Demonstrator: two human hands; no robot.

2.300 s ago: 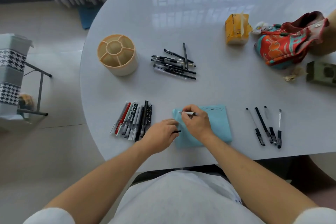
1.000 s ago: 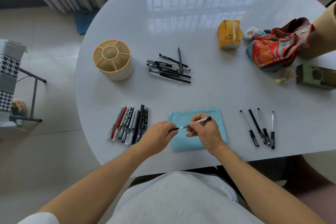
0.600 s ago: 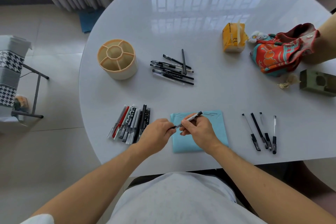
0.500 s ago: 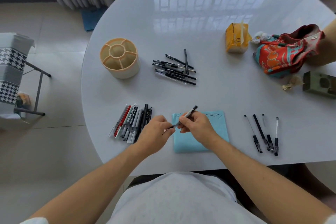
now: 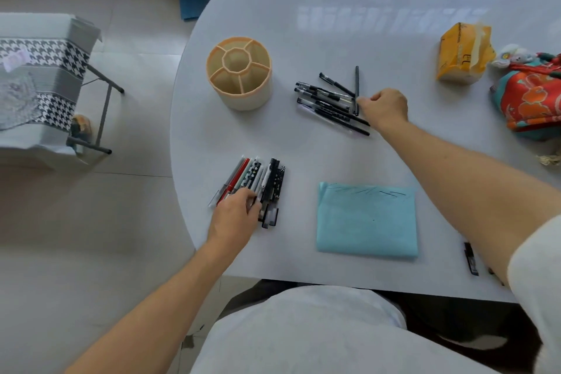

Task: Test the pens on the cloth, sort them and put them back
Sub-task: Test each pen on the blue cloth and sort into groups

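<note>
A blue cloth (image 5: 367, 222) with ink strokes along its far edge lies near the table's front edge. My left hand (image 5: 235, 215) reaches left of it, fingers curled onto the near ends of a row of patterned pens (image 5: 262, 182). My right hand (image 5: 384, 106) is farther out at the right end of a pile of black pens (image 5: 328, 103), thumb and forefinger pinching one black pen. A beige round pen holder (image 5: 239, 79) with several empty compartments stands left of that pile. My right arm hides most of another pen group (image 5: 470, 258).
A yellow packet (image 5: 461, 55) and a red patterned bag (image 5: 531, 100) sit at the far right of the white table (image 5: 394, 9). On the floor to the left stands a stool (image 5: 36, 85) draped in houndstooth fabric.
Both hands have left the cloth and the pen they held together. My right hand moved out to the black pile; my left went to the patterned pens. The view shifted left.
</note>
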